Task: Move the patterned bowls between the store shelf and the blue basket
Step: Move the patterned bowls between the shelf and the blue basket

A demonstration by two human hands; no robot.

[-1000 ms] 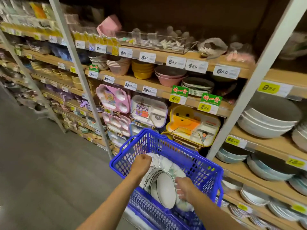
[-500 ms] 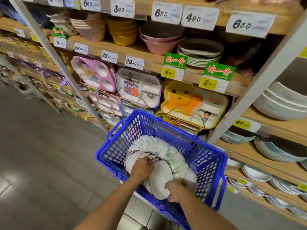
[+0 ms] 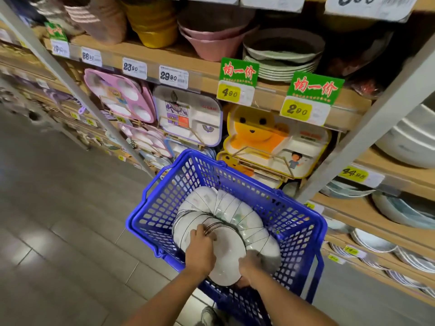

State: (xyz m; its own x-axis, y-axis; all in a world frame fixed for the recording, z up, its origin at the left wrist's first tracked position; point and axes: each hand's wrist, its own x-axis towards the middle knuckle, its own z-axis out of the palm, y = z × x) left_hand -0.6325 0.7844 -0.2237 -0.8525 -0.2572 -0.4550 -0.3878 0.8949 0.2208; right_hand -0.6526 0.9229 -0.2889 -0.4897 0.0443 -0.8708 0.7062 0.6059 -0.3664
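The bowls (image 3: pixel 231 214) lie nested on their side in the blue basket (image 3: pixel 164 203). The left hand (image 3: pixel 200 251) curls over the nearest rims; the right hand (image 3: pixel 250 267) is too blurred to read. Likely heavy, brittle, slick: support both ends.

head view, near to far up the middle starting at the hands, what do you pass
left hand and right hand holding the nearest bowl → curved row of patterned bowls → far wall of the blue basket → yellow bear tray → green price sign → pale green plates
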